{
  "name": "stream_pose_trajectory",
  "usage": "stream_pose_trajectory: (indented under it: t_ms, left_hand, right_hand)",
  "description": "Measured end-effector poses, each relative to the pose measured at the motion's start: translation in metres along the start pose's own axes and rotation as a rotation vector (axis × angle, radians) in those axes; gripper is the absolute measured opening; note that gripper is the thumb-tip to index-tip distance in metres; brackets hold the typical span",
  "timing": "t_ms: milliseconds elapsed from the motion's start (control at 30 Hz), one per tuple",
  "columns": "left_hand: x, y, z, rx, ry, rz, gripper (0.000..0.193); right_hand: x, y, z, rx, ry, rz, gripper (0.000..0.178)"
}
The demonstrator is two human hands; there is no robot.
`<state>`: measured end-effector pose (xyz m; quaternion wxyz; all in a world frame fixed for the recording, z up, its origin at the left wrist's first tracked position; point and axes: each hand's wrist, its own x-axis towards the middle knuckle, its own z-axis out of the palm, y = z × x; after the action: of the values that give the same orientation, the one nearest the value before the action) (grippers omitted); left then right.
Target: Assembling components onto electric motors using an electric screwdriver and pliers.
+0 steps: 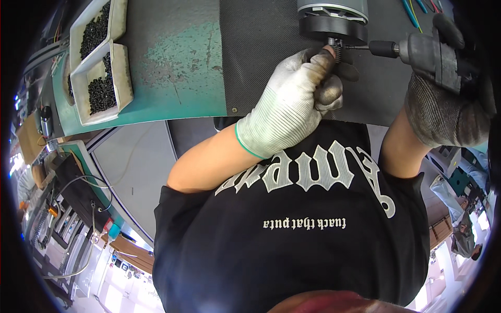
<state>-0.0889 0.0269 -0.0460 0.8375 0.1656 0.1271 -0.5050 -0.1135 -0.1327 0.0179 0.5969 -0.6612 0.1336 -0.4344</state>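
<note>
A cylindrical motor (334,23) with a silver-grey body and a wide black ring lies at the top middle of the bench. A small dark toothed gear (336,46) sticks out from its near end. My left hand (292,96), in a white knit glove with blackened fingertips, is closed on this gear with thumb and fingers. From the right, my right hand (449,107), in a dark grey glove, grips a power screwdriver (421,52). The screwdriver's thin bit points left and its tip meets the gear's side; the exact contact is too small to tell.
Two white trays (122,78) of small black screws (102,94) stand at the left on the worn green bench top (180,68). A black ribbed mat (250,57) lies under the motor. Coloured wires (411,14) run at the top right.
</note>
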Motion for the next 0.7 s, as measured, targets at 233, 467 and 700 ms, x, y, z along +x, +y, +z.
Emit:
stream_pose_trajectory:
  t_ms: [233, 467, 700]
  left_hand:
    - [0.002, 0.002, 0.019, 0.606, 0.303, 0.031, 0.012]
    - [0.010, 0.001, 0.004, 0.168, 0.126, -0.005, 0.015]
    - [0.013, -0.003, -0.001, 0.274, 0.139, 0.053, 0.018]
  right_hand:
    - [0.007, 0.004, -0.023, -0.088, 0.000, 0.006, 0.028]
    - [0.010, 0.008, -0.048, -0.182, 0.053, -0.003, 0.029]
    - [0.005, -0.001, -0.036, -0.262, 0.050, -0.019, 0.030]
